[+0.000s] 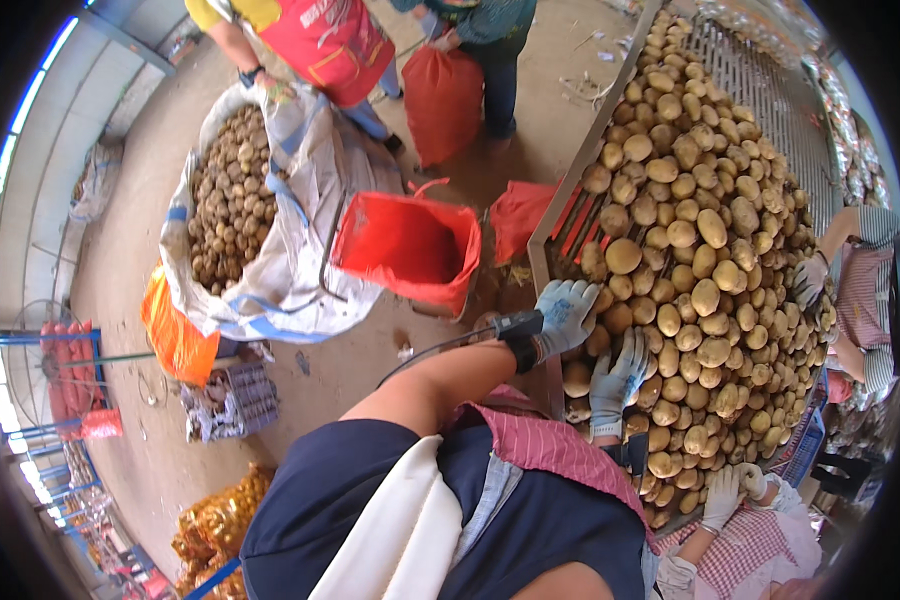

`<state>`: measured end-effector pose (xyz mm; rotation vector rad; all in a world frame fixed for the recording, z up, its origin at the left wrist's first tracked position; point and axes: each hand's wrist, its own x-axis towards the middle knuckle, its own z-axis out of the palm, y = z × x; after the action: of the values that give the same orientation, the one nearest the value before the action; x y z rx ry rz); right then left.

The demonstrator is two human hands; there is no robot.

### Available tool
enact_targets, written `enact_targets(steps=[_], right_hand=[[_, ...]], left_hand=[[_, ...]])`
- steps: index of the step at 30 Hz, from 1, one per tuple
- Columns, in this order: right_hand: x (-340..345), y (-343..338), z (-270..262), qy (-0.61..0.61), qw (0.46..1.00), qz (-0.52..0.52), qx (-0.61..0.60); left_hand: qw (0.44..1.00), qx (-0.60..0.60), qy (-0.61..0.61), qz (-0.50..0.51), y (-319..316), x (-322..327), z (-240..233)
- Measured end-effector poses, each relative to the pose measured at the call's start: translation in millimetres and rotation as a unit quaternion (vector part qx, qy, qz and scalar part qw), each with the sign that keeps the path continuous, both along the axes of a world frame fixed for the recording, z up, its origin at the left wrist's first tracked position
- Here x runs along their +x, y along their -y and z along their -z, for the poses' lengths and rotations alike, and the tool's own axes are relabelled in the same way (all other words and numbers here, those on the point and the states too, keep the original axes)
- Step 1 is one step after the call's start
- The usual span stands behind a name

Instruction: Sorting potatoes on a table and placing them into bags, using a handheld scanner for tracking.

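Note:
A broad heap of potatoes [712, 225] lies on a slatted metal sorting table [776, 112]. My left hand [566, 319], in a pale blue-white work glove, reaches over the table's near metal edge [544, 259]. Its fingertips meet potatoes there; whether they grip one is hidden. Close by, my right hand [621, 375] wears a similar glove and lies on the heap, fingers stretched out and thumb apart. Left of the table stands an open container lined with a red bag [409, 244], its visible inside dark and red. A red mesh sack [521, 217] hangs by the table corner.
A large white woven sack [322, 217] of brown potatoes [232, 195] stands left. Beyond it, one person in a red apron [337, 45] and another with a full red sack [442, 105] stand. Gloved co-workers' hands [810, 277] touch the heap. A purple crate [232, 401] sits on the floor.

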<state>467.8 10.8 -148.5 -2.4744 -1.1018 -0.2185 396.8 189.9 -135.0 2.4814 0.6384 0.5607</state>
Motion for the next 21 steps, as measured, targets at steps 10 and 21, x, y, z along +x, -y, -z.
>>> enact_targets(steps=[10,21], right_hand=[[4,2,-6,0.007,0.998,-0.040,-0.040],[-2,-8,-10,-0.031,0.999,-0.006,-0.042]], left_hand=[[0.997,-0.074,-0.002,0.025,-5,-6,-7],[0.946,-0.264,0.187,-0.004,-23,5,-40]])
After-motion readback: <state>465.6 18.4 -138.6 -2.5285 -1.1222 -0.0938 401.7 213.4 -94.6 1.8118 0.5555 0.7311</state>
